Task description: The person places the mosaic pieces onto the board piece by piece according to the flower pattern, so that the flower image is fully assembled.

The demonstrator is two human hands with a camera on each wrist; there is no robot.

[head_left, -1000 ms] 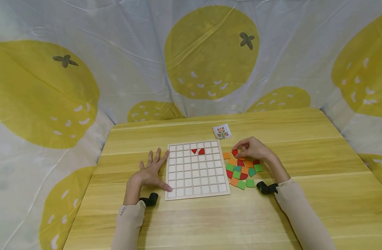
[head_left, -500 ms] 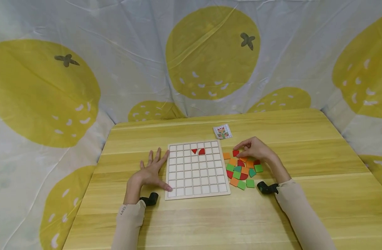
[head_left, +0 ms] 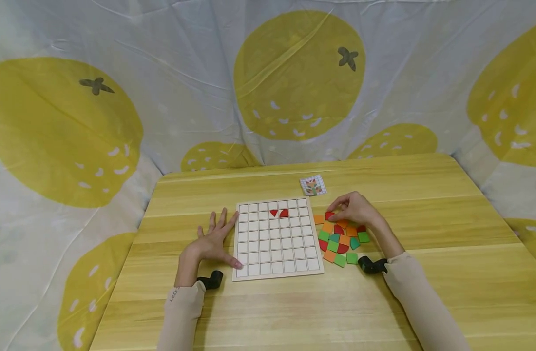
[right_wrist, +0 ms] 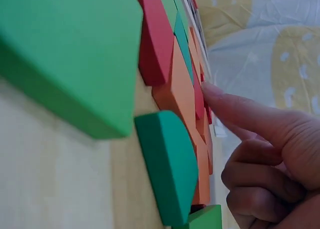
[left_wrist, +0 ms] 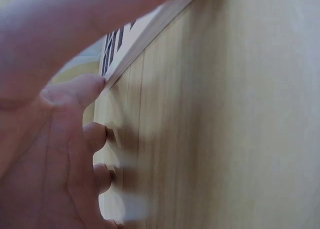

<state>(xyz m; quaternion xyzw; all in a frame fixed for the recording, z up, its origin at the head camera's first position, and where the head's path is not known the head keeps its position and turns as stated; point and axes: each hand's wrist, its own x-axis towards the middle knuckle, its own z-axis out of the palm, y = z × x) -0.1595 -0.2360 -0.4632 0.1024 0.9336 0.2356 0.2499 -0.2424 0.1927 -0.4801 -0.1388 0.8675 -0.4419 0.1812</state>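
My left hand (head_left: 211,246) lies spread at the left side of a white gridded wooden board (head_left: 252,254). Its thumb rests on the near left corner; its index fingertip touches the left edge, as the left wrist view also shows. On the board are a red triangle tile (head_left: 274,213) and a red rounded tile (head_left: 284,213). To the board's right, my right hand (head_left: 354,208) pinches a red tile (head_left: 329,215) between thumb and index finger at the far side of a tile pile. In the right wrist view the other fingers of this hand (right_wrist: 270,164) are curled in.
Several orange, green, red and teal tiles lie close together right of the board, among them an orange square (head_left: 318,219), a light green square (head_left: 352,258) and a teal rounded tile (right_wrist: 167,166). A small card (head_left: 313,185) with a printed grid pattern lies behind the board.
The red tile at my right fingertips has turned slightly and shifted a little, the thumb and index finger staying around it. My left hand has kept its place on the board.
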